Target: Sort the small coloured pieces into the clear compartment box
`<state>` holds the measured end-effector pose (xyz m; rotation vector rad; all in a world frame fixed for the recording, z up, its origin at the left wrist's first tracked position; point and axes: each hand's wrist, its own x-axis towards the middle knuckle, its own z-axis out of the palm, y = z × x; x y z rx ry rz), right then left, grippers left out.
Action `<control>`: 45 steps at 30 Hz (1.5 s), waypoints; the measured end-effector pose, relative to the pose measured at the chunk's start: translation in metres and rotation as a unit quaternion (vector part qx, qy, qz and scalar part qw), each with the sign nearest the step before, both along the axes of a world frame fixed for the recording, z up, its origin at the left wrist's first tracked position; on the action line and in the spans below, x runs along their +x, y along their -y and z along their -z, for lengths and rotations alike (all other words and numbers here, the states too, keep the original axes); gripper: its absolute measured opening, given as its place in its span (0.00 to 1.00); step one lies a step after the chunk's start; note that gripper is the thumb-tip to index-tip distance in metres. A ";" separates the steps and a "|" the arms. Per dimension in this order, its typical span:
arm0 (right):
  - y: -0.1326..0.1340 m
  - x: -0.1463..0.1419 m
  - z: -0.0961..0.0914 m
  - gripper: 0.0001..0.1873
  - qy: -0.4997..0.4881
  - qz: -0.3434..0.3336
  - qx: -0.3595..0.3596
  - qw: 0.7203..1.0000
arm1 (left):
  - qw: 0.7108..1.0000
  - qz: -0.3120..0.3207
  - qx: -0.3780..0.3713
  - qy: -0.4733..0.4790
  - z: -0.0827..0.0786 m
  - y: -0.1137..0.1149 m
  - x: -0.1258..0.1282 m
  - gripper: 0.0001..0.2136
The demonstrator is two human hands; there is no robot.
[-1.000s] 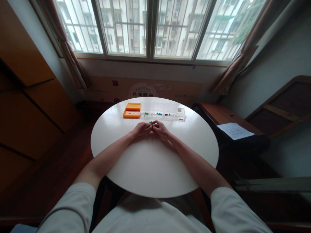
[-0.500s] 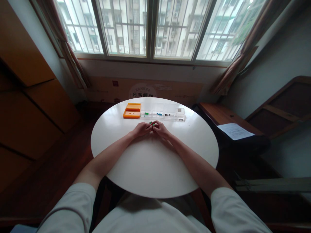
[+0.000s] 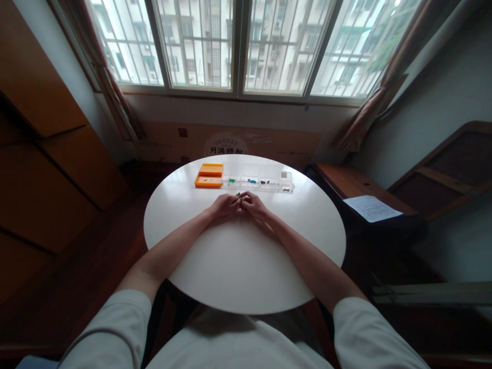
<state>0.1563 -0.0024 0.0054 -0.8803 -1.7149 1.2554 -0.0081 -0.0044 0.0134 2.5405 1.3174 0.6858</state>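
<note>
My left hand (image 3: 226,204) and my right hand (image 3: 252,205) meet over the white round table (image 3: 242,271), fingers closed together around a small green piece (image 3: 243,198). Its exact kind is too small to make out, and the fingers hide most of it. Just beyond the hands stands a row of open boxes: an orange box (image 3: 208,185) at the left, then clear plastic boxes (image 3: 273,189). Small green pieces (image 3: 231,180), blue pieces (image 3: 251,181) and dark pieces (image 3: 265,182) lie in separate clear boxes. White bits (image 3: 286,189) are in the rightmost one.
Right of the table is a wooden bench (image 3: 330,179) with a sheet of paper (image 3: 372,208) on it. A long printed cardboard box (image 3: 161,138) stands under the barred window (image 3: 238,46). Wooden cabinets (image 3: 49,154) are on the left.
</note>
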 end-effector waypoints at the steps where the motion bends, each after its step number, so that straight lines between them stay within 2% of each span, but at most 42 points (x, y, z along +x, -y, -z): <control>1: 0.000 0.000 0.000 0.09 0.001 0.000 -0.001 1.000 | 1.000 -0.001 0.001 -0.001 0.000 0.000 0.000 0.22; 45: 0.000 -0.001 0.001 0.09 -0.008 -0.001 -0.005 1.000 | 1.000 -0.004 0.022 -0.007 0.005 -0.004 -0.001 0.22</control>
